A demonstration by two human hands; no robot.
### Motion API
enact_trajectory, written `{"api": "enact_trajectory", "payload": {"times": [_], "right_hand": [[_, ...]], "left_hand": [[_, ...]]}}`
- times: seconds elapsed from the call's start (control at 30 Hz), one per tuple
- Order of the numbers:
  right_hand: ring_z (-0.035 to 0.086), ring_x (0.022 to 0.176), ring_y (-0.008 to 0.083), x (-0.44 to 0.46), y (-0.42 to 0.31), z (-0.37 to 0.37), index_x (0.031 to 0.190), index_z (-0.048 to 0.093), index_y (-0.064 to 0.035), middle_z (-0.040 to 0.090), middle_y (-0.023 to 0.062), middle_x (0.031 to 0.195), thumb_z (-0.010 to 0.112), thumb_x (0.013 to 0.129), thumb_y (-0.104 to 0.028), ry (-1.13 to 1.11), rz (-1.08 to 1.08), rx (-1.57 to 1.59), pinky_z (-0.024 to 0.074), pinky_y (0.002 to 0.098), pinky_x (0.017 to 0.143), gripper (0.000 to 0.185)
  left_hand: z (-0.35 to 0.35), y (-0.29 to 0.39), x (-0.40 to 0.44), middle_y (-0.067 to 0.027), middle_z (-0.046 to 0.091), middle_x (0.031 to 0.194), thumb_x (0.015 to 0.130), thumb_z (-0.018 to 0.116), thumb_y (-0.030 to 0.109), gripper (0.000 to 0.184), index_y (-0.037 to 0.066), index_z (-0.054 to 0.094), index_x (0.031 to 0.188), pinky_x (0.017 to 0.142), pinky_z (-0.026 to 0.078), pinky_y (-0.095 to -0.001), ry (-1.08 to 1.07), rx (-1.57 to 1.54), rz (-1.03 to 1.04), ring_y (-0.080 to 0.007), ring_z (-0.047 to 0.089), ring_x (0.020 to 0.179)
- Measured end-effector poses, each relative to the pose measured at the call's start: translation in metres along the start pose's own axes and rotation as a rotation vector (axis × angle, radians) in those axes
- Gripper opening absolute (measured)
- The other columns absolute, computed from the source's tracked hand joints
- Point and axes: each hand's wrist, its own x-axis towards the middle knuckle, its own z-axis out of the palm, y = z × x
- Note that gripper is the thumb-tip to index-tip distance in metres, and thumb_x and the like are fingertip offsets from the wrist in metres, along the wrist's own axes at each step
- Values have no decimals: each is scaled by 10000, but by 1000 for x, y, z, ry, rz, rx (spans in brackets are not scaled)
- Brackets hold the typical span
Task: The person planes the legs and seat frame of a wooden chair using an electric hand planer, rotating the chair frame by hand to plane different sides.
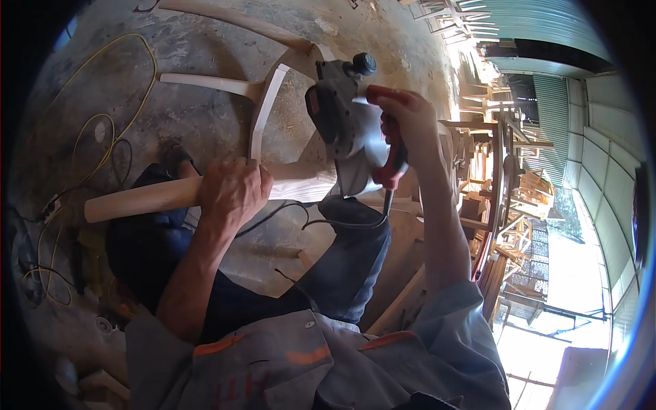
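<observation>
My left hand (236,191) is wrapped around a pale, rounded wooden chair leg (143,199) lying across my lap. That leg belongs to a wooden chair frame (266,113), whose other members extend toward the top of the view. My right hand (413,126) grips the red-and-black handle of a corded power tool (342,116) with a grey body and a black knob. It looks like a belt sander or planer; I cannot tell which. The tool is tilted at the frame's right end, and its working face is hidden. From the handle, a black cord runs down past my knee.
A yellow cord (147,89) loops over the concrete floor (205,51) at left, near more dark cables. My bent legs (348,266) are beneath the wood. Several wooden chair frames (529,195) are stacked at right, beside a corrugated metal wall (550,113).
</observation>
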Motion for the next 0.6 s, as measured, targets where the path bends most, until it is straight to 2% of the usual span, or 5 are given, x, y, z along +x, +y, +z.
{"api": "enact_trajectory", "payload": {"times": [0.3, 0.4, 0.5, 0.53, 0.6], "right_hand": [[594, 528, 165, 150, -32, 9, 898, 783, -13, 689, 72, 722, 755, 875, -133, -45, -38, -215, 512, 322, 482, 125], [619, 557, 161, 220, -39, 16, 1001, 754, -38, 693, 73, 732, 731, 909, -171, -206, 115, -281, 525, 336, 515, 164], [640, 582, 177, 210, -24, 9, 1026, 735, -46, 695, 72, 736, 722, 913, -171, -185, 42, -20, 529, 340, 524, 169], [688, 595, 243, 207, -16, 5, 950, 759, 9, 705, 133, 735, 734, 853, -48, -130, 17, 148, 542, 361, 482, 115], [686, 592, 243, 190, 0, -9, 963, 754, 25, 709, 141, 751, 725, 852, -33, -41, -23, 238, 541, 353, 475, 129]], "left_hand": [[8, -1, 0, -87, 683, 665, 907, 604, 239, 272, 90, 657, 686, 655, 486, -453, 17, 21, 12, -271, 678, 614], [7, -2, 0, -135, 695, 674, 909, 595, 252, 308, 64, 680, 681, 669, 550, -419, 11, 10, -13, -283, 690, 623], [12, -3, -1, -144, 702, 679, 915, 583, 259, 316, 64, 693, 692, 667, 557, -433, 2, 13, -36, -296, 694, 613], [12, -2, 1, -147, 704, 680, 915, 582, 258, 315, 65, 697, 694, 669, 558, -440, 8, 16, -49, -303, 695, 611], [13, 0, -2, -154, 705, 682, 916, 579, 257, 316, 65, 702, 697, 670, 559, -452, 10, 28, -58, -318, 698, 614]]}}
